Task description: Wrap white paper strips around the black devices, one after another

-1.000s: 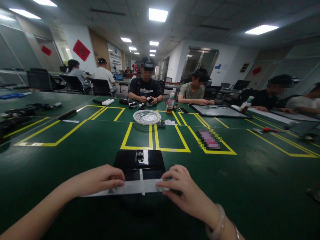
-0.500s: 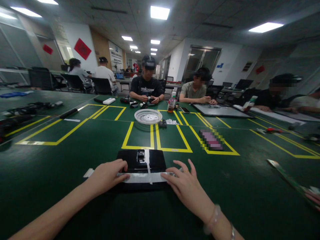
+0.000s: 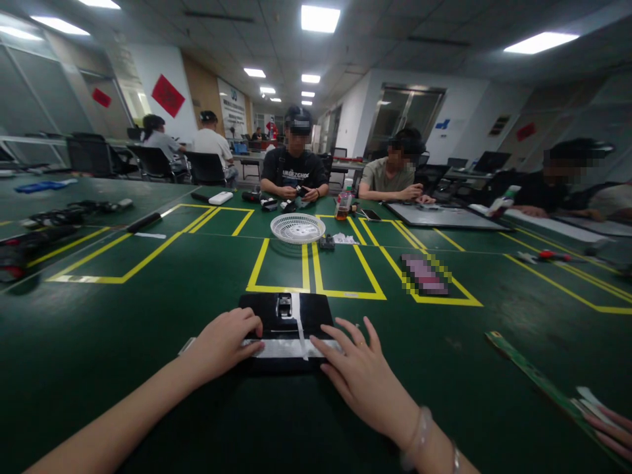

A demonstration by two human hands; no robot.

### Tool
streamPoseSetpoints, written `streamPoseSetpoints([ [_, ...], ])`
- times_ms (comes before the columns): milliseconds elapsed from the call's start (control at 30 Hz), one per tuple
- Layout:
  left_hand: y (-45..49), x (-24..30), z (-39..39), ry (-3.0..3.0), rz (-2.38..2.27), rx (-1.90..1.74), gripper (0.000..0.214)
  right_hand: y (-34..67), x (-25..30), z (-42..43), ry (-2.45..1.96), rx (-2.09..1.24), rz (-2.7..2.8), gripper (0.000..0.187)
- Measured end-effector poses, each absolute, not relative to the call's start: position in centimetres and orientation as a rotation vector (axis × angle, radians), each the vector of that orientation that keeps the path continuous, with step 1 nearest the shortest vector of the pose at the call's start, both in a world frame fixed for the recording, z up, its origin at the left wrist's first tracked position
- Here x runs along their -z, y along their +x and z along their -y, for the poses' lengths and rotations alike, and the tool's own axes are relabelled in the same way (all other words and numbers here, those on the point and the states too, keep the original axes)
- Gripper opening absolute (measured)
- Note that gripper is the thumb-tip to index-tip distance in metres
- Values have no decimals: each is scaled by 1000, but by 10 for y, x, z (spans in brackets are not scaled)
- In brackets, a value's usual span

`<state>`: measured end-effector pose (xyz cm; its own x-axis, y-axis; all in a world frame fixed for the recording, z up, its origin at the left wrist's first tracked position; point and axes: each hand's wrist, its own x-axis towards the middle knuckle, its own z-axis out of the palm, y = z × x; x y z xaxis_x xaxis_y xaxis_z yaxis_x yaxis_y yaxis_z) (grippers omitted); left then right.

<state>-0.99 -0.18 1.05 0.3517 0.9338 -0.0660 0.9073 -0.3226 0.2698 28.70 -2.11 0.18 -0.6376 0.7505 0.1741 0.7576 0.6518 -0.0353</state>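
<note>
A flat black panel (image 3: 316,313) lies on the green table in front of me, with a small metal fitting (image 3: 285,305) near its far edge. A wide pale strip of tape (image 3: 281,349) runs across it, crossed by a narrow white strip (image 3: 299,322). My left hand (image 3: 224,342) is curled over the panel's left edge, thumb on the wide strip's left end. Fingers spread, my right hand (image 3: 360,365) rests its index fingertip on the strip's right part. A pale tape end (image 3: 186,346) shows beyond my left wrist.
A white basket (image 3: 297,228) and a pixelated phone-like object (image 3: 424,274) lie ahead among yellow tape outlines. At right, another person's hand (image 3: 615,431) is by a long green strip (image 3: 533,375). Co-workers sit across the table, near a bottle (image 3: 343,205).
My right fingertips have shifted left along the wide strip, and its fingers are more outstretched. The green strip at right has come further into view, with the other person's hand.
</note>
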Motion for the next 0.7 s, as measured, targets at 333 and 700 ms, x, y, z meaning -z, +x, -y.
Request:
streamPoseSetpoints([
  [333, -8, -10, 4, 2444, -1562, -259, 25, 276, 0, 26, -1229, -12, 2722, 41],
  [700, 7, 8, 4, 2592, -1350, -134, 99, 285, 2, 27, -1178, -13, 2733, 52],
])
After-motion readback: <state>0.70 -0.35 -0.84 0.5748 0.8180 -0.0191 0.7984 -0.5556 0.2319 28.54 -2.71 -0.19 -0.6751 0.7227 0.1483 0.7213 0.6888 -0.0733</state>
